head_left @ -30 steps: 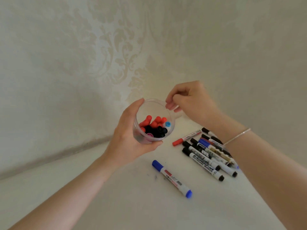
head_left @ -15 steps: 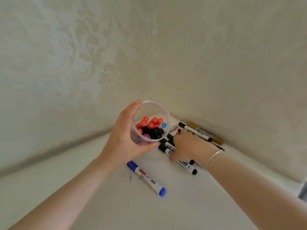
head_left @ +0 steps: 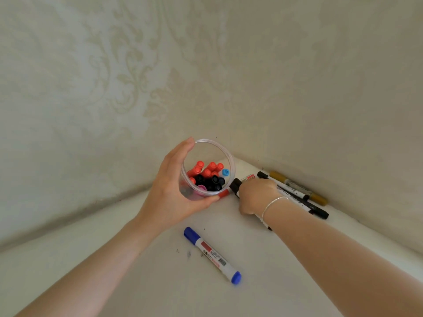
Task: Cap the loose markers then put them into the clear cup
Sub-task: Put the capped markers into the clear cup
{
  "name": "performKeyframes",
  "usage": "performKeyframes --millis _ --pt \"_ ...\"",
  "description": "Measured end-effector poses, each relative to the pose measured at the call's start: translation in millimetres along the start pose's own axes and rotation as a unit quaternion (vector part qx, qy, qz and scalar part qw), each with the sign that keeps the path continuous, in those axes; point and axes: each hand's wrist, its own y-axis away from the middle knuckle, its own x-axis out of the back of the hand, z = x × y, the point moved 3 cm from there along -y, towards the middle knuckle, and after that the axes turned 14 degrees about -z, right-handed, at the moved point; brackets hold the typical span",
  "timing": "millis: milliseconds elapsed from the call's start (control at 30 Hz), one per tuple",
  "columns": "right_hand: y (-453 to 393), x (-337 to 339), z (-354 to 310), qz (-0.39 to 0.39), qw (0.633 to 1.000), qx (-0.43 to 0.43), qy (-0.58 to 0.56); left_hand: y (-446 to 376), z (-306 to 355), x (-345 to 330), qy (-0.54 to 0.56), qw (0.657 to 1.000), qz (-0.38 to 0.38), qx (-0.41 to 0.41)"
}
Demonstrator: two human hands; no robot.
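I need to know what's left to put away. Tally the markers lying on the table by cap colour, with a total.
Blue: 1
Gold: 1
Red: 1
Black: 3
Total: 6 showing; the right hand may hide more.

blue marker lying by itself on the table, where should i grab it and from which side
Pinch the blue marker around the middle of its white barrel, coming straight down from above. It lies flat and alone on the table, with both long sides open, and its blue cap end points toward the clear cup.
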Motion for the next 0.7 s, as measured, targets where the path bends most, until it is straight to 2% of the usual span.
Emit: performKeyframes --millis 100,167,267,333,367,467,533,600,700 --pt "-1 2 2 0.019 1.0 -0.005 -0.011 0 -5 2 -0.002 1.0 0.004 0.009" --pt "-3 3 4 0.032 0.998 -0.001 -0.059 0 -6 4 -0.008 1.0 0.006 0.01" --pt "3 20 17 0.071 0.97 0.029 -0.23 0 -9 7 -0.014 1.0 0.017 0.011" --pt "18 46 30 0.156 0.908 0.067 -0.384 0 -13 7 -0.019 0.999 0.02 0.016" --pt "30 61 36 0.204 0.857 0.094 -0.464 0 -15 7 -0.02 0.999 0.02 0.017" --pt "69 98 44 0.319 0.666 0.197 -0.645 -1 -18 6 -0.013 0.999 0.015 0.026" --pt "87 111 40 0.349 0.577 0.252 -0.694 -1 -18 5 -0.003 0.999 0.013 0.034" --pt "94 115 31 0.359 0.545 0.273 -0.707 -2 -18 4 0.001 0.999 0.016 0.038" --pt "89 108 15 0.341 0.558 0.277 -0.704 -3 -19 4 0.005 0.999 0.026 0.043"
